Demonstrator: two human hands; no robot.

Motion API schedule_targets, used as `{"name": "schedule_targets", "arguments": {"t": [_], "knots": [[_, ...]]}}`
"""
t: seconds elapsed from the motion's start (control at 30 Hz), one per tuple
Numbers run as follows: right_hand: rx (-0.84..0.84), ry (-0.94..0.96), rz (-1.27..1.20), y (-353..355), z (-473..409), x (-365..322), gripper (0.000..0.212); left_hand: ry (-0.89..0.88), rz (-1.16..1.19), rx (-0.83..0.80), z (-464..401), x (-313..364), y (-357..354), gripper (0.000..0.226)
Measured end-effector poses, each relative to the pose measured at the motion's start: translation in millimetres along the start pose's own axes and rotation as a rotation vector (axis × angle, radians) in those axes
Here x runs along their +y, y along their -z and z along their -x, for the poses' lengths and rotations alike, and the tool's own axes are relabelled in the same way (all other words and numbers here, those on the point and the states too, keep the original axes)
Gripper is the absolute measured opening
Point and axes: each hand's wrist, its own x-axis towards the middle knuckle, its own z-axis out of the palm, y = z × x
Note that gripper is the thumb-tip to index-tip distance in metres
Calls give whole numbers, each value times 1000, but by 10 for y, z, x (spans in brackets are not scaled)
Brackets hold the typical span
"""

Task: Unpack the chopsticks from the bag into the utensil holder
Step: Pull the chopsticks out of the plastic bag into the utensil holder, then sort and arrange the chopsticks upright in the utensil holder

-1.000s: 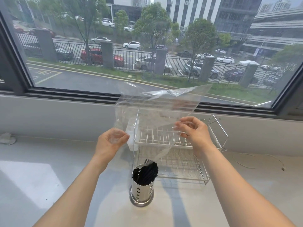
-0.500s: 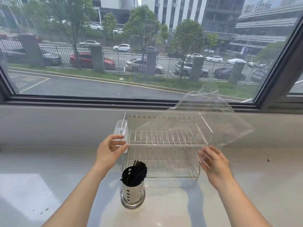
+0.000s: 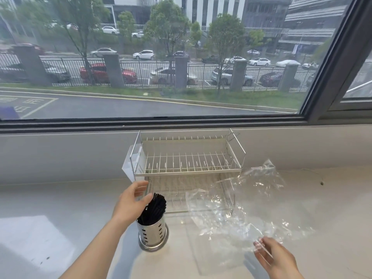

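A perforated steel utensil holder (image 3: 152,235) stands on the white counter (image 3: 60,218) with a bundle of black chopsticks (image 3: 155,208) leaning in it. My left hand (image 3: 131,204) hovers just left of the chopstick tops, fingers relaxed and holding nothing. The clear plastic bag (image 3: 241,210) lies crumpled and see-through on the counter at the right, partly in front of the rack. My right hand (image 3: 275,258) is at the bag's near edge with fingers spread; the film touches the fingertips, and I cannot tell whether they pinch it.
A two-tier wire dish rack (image 3: 187,164) stands against the wall behind the holder, a white plastic piece (image 3: 130,164) on its left side. A wide window (image 3: 161,77) runs above the sill. A thin cable (image 3: 314,174) lies at the far right.
The bag has come down from in front of the rack to the counter at the right. My right hand dropped toward me with it. My left hand shifted slightly toward the chopsticks.
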Motion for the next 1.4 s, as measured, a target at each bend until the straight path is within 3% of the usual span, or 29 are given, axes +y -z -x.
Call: {"name": "schedule_targets", "arguments": {"t": [0.17,0.27,0.33,0.47,0.6,0.83,1.0,1.17,1.4], "knots": [[143,-103,137,177,-216,131,29,64,-166,-43,81,-39,-136,53],[333,-104,339,208,-269,113,37,127,-275,-50,104,-71,-215,61],[464,-53,499,195,-303,65,36,155,-322,-43,123,-109,-258,62],[586,192,635,123,-407,35,60,221,-379,29,151,-179,-259,55],[372,379,713,-177,-340,62,47,251,-378,58,162,-228,-163,37],[45,399,744,-1155,-25,337,31,244,-171,-115,-24,-347,46,33],[-190,418,737,-1854,287,549,36,166,-143,-196,-198,-452,227,42],[-317,410,822,-2259,463,745,51,82,-129,-309,-293,-563,296,57],[-427,374,954,-2380,602,934,76,35,-124,-509,-289,-739,370,104]]}}
